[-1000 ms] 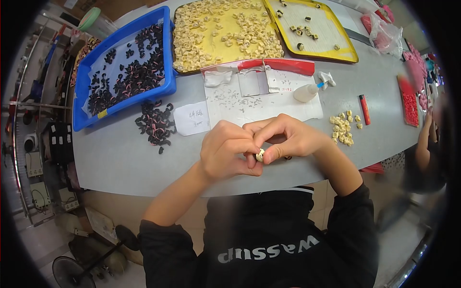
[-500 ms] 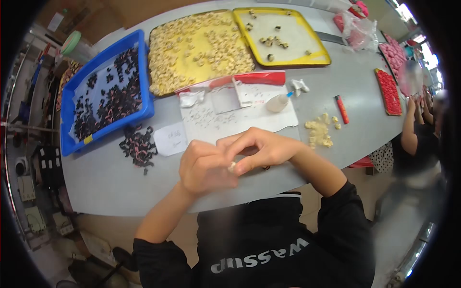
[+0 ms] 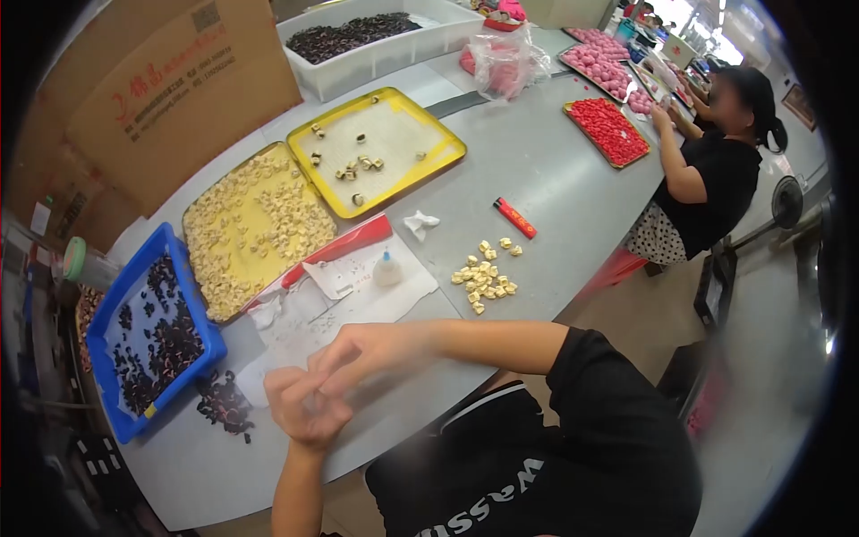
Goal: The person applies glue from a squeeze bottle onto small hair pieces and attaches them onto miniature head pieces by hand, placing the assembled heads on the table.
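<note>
My left hand and my right hand meet above the near part of the grey table, fingers curled together in a pinch. Whatever lies between the fingertips is hidden and blurred. Beyond them a white paper sheet holds dark specks and a small clear squeeze bottle with a blue tip. To the right lies a loose group of cream-coloured folded pieces, with a red tube-like stick further back. Left of my hands are small black-and-pink curled pieces.
A blue tray of dark pieces stands left. Behind are two yellow trays, one full of cream pieces, one sparsely filled. A cardboard box, a white bin, a red-filled tray and a co-worker are further away.
The view has swung right, bringing in the white bin and more of the co-worker. A small cream piece visible between my fingertips before is now hidden. My hands stay together.
</note>
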Demonstrator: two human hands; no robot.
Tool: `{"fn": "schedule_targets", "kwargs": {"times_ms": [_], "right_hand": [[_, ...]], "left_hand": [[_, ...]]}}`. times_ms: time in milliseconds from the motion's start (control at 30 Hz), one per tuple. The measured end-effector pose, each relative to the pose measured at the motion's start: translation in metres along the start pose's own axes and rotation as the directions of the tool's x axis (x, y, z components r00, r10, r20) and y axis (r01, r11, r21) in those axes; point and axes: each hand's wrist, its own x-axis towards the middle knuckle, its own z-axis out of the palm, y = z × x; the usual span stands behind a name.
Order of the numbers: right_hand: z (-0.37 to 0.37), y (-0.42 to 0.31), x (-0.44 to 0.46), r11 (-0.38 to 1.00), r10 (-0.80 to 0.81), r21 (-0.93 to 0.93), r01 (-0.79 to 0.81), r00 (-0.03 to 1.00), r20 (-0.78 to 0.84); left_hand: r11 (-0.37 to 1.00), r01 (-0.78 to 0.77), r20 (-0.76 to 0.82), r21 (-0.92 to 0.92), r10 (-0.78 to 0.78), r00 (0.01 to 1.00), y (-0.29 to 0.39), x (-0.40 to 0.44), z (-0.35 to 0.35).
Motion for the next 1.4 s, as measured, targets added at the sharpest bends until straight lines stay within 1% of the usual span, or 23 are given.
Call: {"fn": "schedule_targets", "kwargs": {"times_ms": [100, 200, 400, 500, 600, 800, 900, 1000, 1100, 1300, 1400], "right_hand": [[-0.003, 0.006, 0.002, 0.999, 0.05, 0.02, -0.05, 0.999, -0.012], [-0.004, 0.007, 0.003, 0.997, 0.049, -0.066, -0.049, 0.999, -0.01], [-0.007, 0.013, 0.005, 0.997, 0.007, -0.08, -0.005, 1.0, 0.02], [-0.007, 0.014, 0.005, 0.999, 0.023, -0.04, -0.022, 1.0, 0.015], [-0.007, 0.015, 0.006, 1.0, -0.004, 0.012, 0.004, 1.0, 0.025], [-0.007, 0.018, 0.007, 1.0, -0.019, 0.011, 0.019, 1.0, 0.011], [-0.003, 0.005, 0.004, 0.998, 0.06, 0.025, -0.06, 0.998, -0.006], [-0.005, 0.016, 0.007, 1.0, 0.007, -0.002, -0.007, 1.0, -0.008], [-0.006, 0.015, 0.007, 0.999, 0.031, -0.017, -0.031, 0.999, -0.009], [-0.004, 0.014, 0.006, 0.998, 0.041, 0.041, -0.039, 0.999, -0.032], [-0.003, 0.009, 0.005, 0.996, 0.092, 0.017, -0.091, 0.994, -0.06]], "left_hand": [[1.0, 0.006, 0.005, 0.009, -0.006, 1.0, 0.0, 0.0, 0.0], [1.0, -0.016, -0.004, 0.002, 0.016, 1.0, 0.001, 0.002, 0.0], [0.999, -0.033, -0.012, -0.011, 0.033, 0.999, -0.002, 0.001, 0.0], [0.999, -0.031, -0.008, -0.008, 0.031, 0.999, -0.002, 0.0, -0.001], [0.999, -0.028, -0.007, -0.014, 0.028, 1.0, -0.003, 0.001, -0.002], [0.999, -0.016, -0.033, -0.03, 0.015, 0.999, -0.002, 0.002, 0.0], [0.998, -0.004, -0.053, -0.069, 0.0, 0.999, -0.002, 0.003, 0.0], [0.996, -0.005, -0.05, -0.086, 0.001, 0.999, -0.003, 0.003, -0.001], [0.995, -0.011, -0.052, -0.103, 0.006, 0.999, -0.003, 0.004, -0.001], [0.995, -0.031, -0.061, -0.09, 0.025, 0.998, -0.003, 0.006, -0.002], [0.995, -0.025, -0.069, -0.1, 0.018, 0.997, -0.004, 0.004, -0.001]]}}
